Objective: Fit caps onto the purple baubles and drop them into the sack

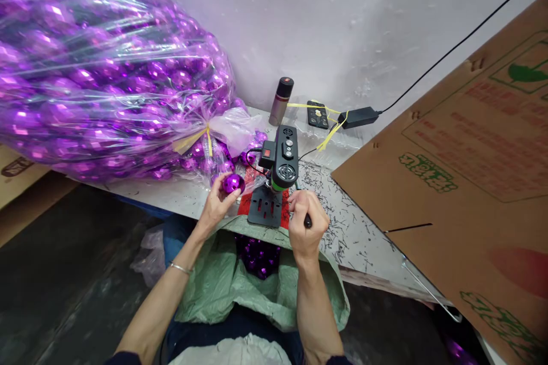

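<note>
My left hand [216, 203] is closed around a shiny purple ball [233, 183], holding it just left of a small black bench press machine [280, 162]. My right hand [306, 223] is wrapped round the machine's black lever handle [307, 220] at its right side. The machine's flat black base plate [266, 208] lies between my two hands on a red mat. A green sack [222, 285] sits open on my lap below the table edge, with several purple balls [258, 255] inside it.
A huge clear plastic bag of purple balls [98, 68] fills the left of the table. A grey flask [280, 101], a phone [317, 114] and a power adapter [358, 117] stand at the wall. Small metal pins [338, 211] litter the tabletop. A cardboard sheet [466, 165] leans at right.
</note>
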Available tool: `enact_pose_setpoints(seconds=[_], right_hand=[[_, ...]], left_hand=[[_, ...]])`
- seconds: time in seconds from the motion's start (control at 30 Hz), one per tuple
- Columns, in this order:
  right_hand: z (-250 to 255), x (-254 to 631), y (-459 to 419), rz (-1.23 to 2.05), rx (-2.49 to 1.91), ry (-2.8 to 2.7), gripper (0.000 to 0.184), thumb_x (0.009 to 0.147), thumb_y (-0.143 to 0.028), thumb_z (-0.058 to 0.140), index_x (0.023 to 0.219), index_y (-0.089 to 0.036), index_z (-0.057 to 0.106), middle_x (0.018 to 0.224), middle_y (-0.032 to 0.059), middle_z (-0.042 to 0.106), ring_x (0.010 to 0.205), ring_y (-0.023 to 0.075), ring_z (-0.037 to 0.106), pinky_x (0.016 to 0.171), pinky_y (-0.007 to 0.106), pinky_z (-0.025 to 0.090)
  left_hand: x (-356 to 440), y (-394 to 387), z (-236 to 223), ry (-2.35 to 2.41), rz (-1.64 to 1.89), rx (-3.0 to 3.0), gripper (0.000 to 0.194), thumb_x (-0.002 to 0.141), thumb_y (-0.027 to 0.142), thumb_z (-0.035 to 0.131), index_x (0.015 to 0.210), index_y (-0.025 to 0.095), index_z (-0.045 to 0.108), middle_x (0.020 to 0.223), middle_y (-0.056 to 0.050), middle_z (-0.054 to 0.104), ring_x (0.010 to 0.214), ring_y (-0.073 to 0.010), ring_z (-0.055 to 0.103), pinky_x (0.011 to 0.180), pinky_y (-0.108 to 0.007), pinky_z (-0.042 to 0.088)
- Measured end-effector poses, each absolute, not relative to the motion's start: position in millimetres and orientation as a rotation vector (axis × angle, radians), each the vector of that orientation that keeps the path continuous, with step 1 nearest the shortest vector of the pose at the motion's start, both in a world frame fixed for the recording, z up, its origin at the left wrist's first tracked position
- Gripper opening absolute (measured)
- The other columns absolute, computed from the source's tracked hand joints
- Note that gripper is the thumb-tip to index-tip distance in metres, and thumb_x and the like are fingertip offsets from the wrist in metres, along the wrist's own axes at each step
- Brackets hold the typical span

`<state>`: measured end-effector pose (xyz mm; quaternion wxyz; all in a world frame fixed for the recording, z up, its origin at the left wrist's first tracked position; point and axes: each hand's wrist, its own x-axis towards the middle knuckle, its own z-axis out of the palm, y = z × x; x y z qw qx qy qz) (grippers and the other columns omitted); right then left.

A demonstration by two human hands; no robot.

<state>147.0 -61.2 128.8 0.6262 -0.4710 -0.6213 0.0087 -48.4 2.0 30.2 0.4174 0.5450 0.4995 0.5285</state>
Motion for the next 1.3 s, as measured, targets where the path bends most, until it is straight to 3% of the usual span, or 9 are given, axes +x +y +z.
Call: enact_pose_setpoints(seconds=[0.13,0.23,0.37,0.53,0.63,0.73,0.83,1.03,1.3], right_hand=[[137,148,-60,0.04,-1.101,-1.436,0.037,0.101,-0.015,0.044,0.066,-0.022,0.047,0.065,-0.002,0.053,0.063,0.0114,0.055,0.063,0.028,0.044],[137,148,-61,0.037,-1.098,-1.459,0.036,0.101,-0.014,0.043,0.066,-0.022,0.047,0.065,-0.002,0.052,0.064,0.0114,0.055,0.063,0.028,0.044],[134,149,-63,0.029,-1.091,-1.477,0.034,0.1,-0.012,0.043,0.068,-0.022,0.047,0.066,-0.0016,0.053,0.066,0.0122,0.056,0.064,0.028,0.045],[130,149,-65,0.021,-1.091,-1.47,0.032,0.099,-0.011,0.044,0.069,-0.022,0.049,0.068,-0.0006,0.055,0.067,0.0129,0.057,0.064,0.028,0.046],[129,148,-66,0.025,-1.09,-1.476,0.032,0.098,-0.01,0.043,0.069,-0.022,0.05,0.068,-0.0005,0.056,0.068,0.013,0.058,0.065,0.028,0.047],[128,148,-67,0.011,-1.093,-1.484,0.031,0.098,-0.009,0.043,0.07,-0.022,0.05,0.069,-0.0006,0.057,0.069,0.0129,0.059,0.065,0.028,0.047],[127,148,-68,-0.011,-1.097,-1.493,0.03,0.097,-0.008,0.044,0.072,-0.022,0.051,0.07,-0.0007,0.057,0.07,0.0128,0.059,0.065,0.028,0.047],[119,150,-70,-0.037,-1.098,-1.501,0.029,0.097,-0.008,0.043,0.074,-0.022,0.053,0.07,0.0,0.058,0.068,0.0143,0.06,0.062,0.029,0.046],[69,146,-67,-0.138,-1.031,-1.465,0.026,0.099,-0.014,0.04,0.079,-0.022,0.054,0.076,0.0008,0.062,0.071,0.014,0.063,0.063,0.029,0.049]], left_hand=[[-20,-20,12,1.059,1.184,0.895,0.073,0.074,0.065,0.077,0.125,0.015,0.063,0.1,-0.01,0.075,0.079,-0.0199,0.073,0.069,-0.03,0.059],[-1,-19,0,1.106,1.086,0.858,0.075,0.07,0.066,0.08,0.12,0.013,0.068,0.072,-0.001,0.069,0.054,-0.0115,0.061,0.048,-0.021,0.044],[11,-8,-7,1.19,1.086,0.978,0.079,0.067,0.06,0.083,0.131,0.015,0.065,0.064,0.006,0.062,0.045,-0.0078,0.049,0.046,-0.022,0.04],[12,0,-5,1.316,1.008,1.298,0.071,0.075,0.052,0.081,0.134,0.015,0.065,0.055,0.007,0.055,0.049,-0.0132,0.053,0.053,-0.025,0.044],[13,-1,0,1.398,0.928,1.546,0.067,0.08,0.05,0.079,0.136,0.017,0.064,0.065,0.003,0.065,0.057,-0.017,0.061,0.062,-0.029,0.05],[16,-5,1,1.408,0.916,1.78,0.066,0.082,0.05,0.079,0.138,0.02,0.061,0.106,-0.008,0.077,0.082,-0.0234,0.072,0.078,-0.034,0.056],[21,-9,-4,1.379,0.975,1.937,0.064,0.085,0.049,0.076,0.14,0.021,0.058,0.134,-0.012,0.069,0.112,-0.0292,0.07,0.092,-0.039,0.056],[24,-10,-21,1.393,1.09,2.081,0.061,0.086,0.054,0.075,0.134,0.018,0.062,0.124,-0.016,0.073,0.114,-0.0335,0.068,0.099,-0.048,0.051],[23,-9,-29,1.392,1.109,2.122,0.062,0.09,0.056,0.069,0.137,0.018,0.06,0.123,-0.016,0.072,0.115,-0.033,0.066,0.097,-0.046,0.049]])
